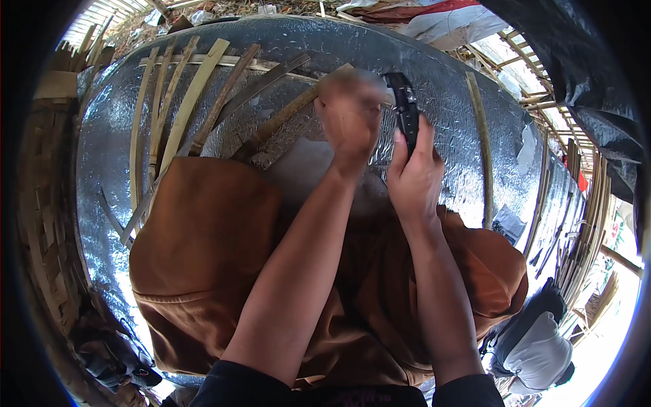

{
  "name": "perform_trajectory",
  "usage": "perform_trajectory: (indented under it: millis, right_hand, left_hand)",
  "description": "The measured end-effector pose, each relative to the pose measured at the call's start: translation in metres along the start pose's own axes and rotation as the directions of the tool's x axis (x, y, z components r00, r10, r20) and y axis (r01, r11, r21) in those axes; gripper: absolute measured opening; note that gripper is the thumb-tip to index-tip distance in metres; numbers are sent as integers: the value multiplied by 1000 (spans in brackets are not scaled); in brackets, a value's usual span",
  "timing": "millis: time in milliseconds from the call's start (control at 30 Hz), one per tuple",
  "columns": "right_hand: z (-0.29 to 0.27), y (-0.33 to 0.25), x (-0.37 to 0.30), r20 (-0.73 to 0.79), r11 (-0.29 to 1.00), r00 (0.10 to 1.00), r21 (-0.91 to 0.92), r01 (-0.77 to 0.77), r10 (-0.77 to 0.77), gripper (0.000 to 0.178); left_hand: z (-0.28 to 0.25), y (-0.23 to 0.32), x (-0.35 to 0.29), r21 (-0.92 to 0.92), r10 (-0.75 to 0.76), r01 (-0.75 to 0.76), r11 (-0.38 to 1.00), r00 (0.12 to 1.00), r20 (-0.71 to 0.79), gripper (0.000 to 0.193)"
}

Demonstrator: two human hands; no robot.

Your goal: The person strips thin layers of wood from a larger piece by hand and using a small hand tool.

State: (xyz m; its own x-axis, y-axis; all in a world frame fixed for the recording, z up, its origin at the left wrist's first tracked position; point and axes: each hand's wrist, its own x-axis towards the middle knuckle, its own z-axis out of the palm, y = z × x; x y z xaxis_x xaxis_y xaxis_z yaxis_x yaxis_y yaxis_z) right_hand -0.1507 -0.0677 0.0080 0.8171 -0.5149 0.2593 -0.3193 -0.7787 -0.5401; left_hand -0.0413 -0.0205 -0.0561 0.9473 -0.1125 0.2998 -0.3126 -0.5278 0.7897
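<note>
My right hand [417, 180] grips a slim black object [405, 105] with shiny fittings along it, held upright between thumb and fingers. What kind of thing it is, I cannot make out. Close beside its upper end is my left hand [351, 119], raised, its fingers smeared by motion. Whether the left fingers touch the black object or hold anything is unclear. Behind the left hand, a bamboo stick [288, 115] slants down to the left across the silver foil sheet [451, 149]. Both forearms reach out over my brown-clothed knees [203, 237].
Several split bamboo strips [198, 88] lie on the foil at the left. A single long strip [481, 149] lies at the right. Woven bamboo [51, 217] borders the left side, and dark plastic sheeting [597, 81] hangs at the upper right. A grey bundle [539, 349] sits at lower right.
</note>
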Motion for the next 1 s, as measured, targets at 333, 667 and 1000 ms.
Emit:
perform_trajectory:
  millis: [333, 667, 1000]
  right_hand:
    - [2, -2, 1, 8, 999, 999, -13, -38, 38, 41]
    - [1, -3, 5, 85, 995, 992, -41, -90, 93, 45]
    - [1, -1, 3, 70, 996, 994, -54, -77, 81, 42]
  left_hand:
    - [1, 0, 1, -9, 1, -1, 1000, 1000, 7, 3]
    - [0, -2, 1, 15, 22, -22, 1000, 1000, 11, 6]
    - [-3, -1, 1, 5, 27, -27, 1000, 1000, 4, 7]
